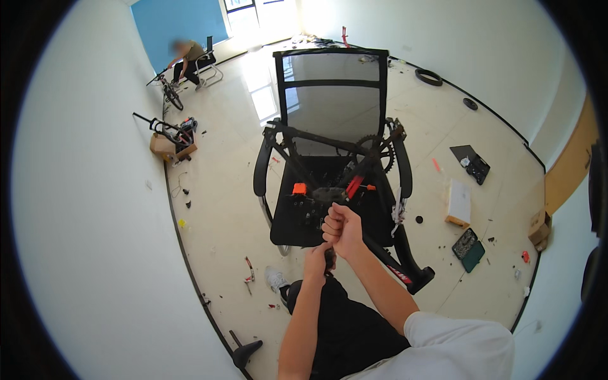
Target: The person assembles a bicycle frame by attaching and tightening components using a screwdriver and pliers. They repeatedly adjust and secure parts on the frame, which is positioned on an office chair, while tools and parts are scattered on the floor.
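Observation:
A black bicycle frame (329, 144) with red marks and a toothed chainring (380, 151) lies across the arms and seat of a black mesh-backed chair (332, 95). My right hand (342, 229) is closed in a fist around a dark part at the frame's near end, just above the seat's front edge. My left hand (318, 258) sits right below it, wrapped around a black handle-like piece. A frame tube with a red-and-white label (399, 269) runs down to the right past my right forearm. What exactly the fists enclose is hidden by the fingers.
A person (187, 58) sits on a chair at the far left beside another bicycle (170, 94). Bike parts on a cardboard box (170, 140) stand by the left wall. A white box (458, 202), an open tool case (468, 248) and a black case (472, 163) lie on the floor to the right, a tyre (429, 77) beyond.

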A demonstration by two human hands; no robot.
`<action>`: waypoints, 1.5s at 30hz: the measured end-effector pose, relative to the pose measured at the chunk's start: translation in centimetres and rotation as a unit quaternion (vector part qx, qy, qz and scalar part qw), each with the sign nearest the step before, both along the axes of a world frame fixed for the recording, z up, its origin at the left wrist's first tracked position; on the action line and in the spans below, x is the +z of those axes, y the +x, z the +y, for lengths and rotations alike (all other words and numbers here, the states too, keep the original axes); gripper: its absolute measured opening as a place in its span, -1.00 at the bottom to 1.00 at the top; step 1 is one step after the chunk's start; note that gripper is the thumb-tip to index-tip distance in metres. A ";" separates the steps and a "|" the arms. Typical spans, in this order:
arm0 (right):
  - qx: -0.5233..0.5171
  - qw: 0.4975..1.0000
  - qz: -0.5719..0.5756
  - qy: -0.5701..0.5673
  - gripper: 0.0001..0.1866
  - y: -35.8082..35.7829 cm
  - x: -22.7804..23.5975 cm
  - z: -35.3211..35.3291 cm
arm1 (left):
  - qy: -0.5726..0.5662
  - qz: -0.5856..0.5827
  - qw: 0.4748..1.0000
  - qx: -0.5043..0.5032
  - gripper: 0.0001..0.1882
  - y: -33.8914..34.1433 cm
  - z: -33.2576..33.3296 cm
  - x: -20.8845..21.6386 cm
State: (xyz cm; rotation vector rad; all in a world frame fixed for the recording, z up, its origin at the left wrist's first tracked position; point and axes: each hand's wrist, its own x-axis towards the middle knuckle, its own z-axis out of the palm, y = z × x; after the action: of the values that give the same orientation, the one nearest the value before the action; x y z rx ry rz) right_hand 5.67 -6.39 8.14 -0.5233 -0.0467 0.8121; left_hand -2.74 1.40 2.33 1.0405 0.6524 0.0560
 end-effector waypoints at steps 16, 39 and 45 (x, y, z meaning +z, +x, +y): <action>-0.043 0.968 -0.173 -0.179 -0.76 -1.9 -2.0 5.0 | 0.203 0.052 0.972 0.108 -0.66 1.0 2.7 -2.2; -0.176 0.750 -0.514 -0.377 -0.65 -7.9 -7.5 11.1 | 0.077 -0.018 0.984 0.160 -0.70 -0.7 4.3 -6.2; -0.243 0.849 -0.362 -0.300 -0.62 -4.3 -11.0 8.9 | -0.038 -0.087 0.984 0.148 -0.69 1.1 4.6 -7.6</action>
State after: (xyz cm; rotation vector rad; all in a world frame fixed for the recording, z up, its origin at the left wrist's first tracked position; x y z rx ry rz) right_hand 1.33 2.55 -2.82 -1.3604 -0.3507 0.0688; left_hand -1.67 5.96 -5.29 0.8486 0.6407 0.3753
